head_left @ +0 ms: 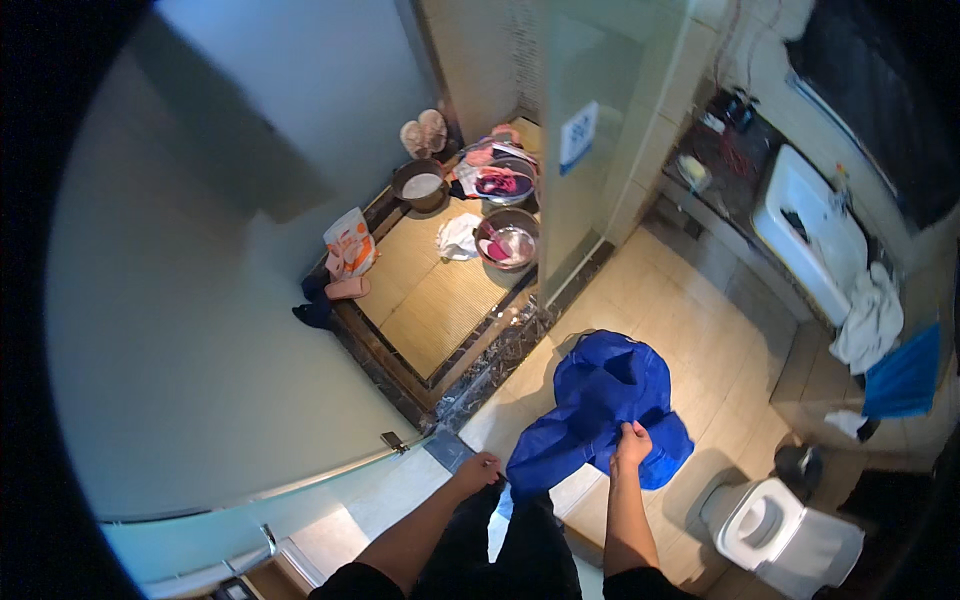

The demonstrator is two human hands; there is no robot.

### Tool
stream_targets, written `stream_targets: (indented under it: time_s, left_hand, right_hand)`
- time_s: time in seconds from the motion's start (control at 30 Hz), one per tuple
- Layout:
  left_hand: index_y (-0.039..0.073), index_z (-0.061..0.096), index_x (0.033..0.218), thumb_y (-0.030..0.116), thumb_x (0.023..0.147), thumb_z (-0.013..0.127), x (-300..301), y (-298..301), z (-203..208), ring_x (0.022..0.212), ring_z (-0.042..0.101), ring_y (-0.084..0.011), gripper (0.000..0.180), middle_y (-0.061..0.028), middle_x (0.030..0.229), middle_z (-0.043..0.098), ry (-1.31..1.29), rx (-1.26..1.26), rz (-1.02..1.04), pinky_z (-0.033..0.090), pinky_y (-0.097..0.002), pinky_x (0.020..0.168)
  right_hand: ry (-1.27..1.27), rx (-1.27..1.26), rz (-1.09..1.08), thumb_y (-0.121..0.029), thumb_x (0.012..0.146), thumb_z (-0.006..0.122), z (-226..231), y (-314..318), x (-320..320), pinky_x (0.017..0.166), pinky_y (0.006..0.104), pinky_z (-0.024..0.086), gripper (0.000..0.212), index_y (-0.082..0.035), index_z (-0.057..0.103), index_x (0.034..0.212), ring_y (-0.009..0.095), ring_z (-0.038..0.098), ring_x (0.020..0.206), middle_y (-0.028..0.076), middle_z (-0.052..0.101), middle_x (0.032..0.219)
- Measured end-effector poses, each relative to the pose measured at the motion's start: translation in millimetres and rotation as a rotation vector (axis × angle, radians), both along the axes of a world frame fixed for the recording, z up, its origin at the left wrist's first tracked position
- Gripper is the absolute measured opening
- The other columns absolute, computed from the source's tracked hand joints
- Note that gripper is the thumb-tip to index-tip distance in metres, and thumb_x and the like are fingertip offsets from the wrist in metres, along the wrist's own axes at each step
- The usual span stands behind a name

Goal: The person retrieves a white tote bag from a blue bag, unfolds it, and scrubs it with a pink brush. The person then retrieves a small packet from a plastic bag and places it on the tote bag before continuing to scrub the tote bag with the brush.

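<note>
In front of my legs, a large, loose piece of blue fabric (610, 400) spreads over the tiled floor in folds. It could be a bag or a garment; I cannot tell which. My right hand (631, 446) pinches its near part between thumb and fingers. Beside the fabric's left end is my left hand (480, 470), its fingers drawn together. Whether that hand grips anything is too small to make out.
Left of the glass panel (575, 190), the shower area holds a brown basin (509, 240), a bucket (420, 186), a pile of clothes (490, 160) and a white cloth (458, 237). A marble sill (490, 365) borders it. The toilet (757, 522) and sink (815, 220) stand right.
</note>
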State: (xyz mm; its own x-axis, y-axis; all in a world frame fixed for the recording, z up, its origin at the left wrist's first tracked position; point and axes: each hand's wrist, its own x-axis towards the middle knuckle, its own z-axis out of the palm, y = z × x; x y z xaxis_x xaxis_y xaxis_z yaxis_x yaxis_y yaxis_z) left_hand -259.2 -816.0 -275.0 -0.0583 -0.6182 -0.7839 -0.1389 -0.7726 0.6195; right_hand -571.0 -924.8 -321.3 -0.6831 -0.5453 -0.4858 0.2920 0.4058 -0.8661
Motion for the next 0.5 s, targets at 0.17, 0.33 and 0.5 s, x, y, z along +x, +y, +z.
stream_targets:
  time_s: [0.17,0.33,0.5]
  left_hand:
    - [0.001,0.059,0.106,0.017,0.092,0.055,28.9,-27.6,20.7,0.066,0.062,-0.0164,0.022,-0.0105,0.082,0.064,-0.039,0.024,0.230,0.050,-0.0293,0.059]
    - [-0.001,0.058,0.105,0.014,0.090,0.057,63.0,-41.3,29.4,0.070,0.064,-0.0194,0.021,-0.0126,0.085,0.064,0.055,-0.109,0.389,0.053,-0.0306,0.064]
    - [0.000,0.059,0.102,0.016,0.091,0.056,111.9,-66.3,31.1,0.065,0.062,-0.0160,0.020,-0.0112,0.080,0.064,0.017,-0.176,0.422,0.051,-0.0283,0.059]
  right_hand:
    - [-0.424,-0.073,-0.085,0.003,0.076,0.061,84.4,-53.8,18.2,0.043,0.0275,0.037,0.008,-0.005,0.058,0.076,0.014,0.048,0.049,0.001,0.053,0.062]
    - [-0.487,-0.023,-0.125,0.002,0.078,0.060,82.2,-103.1,35.9,0.045,0.0294,0.040,0.012,-0.007,0.055,0.071,0.017,0.050,0.050,0.002,0.050,0.062]
    - [-0.442,0.063,-0.118,0.001,0.081,0.059,73.1,-137.9,64.7,0.052,0.0355,0.050,0.008,0.001,0.053,0.075,0.022,0.055,0.057,0.011,0.053,0.068]
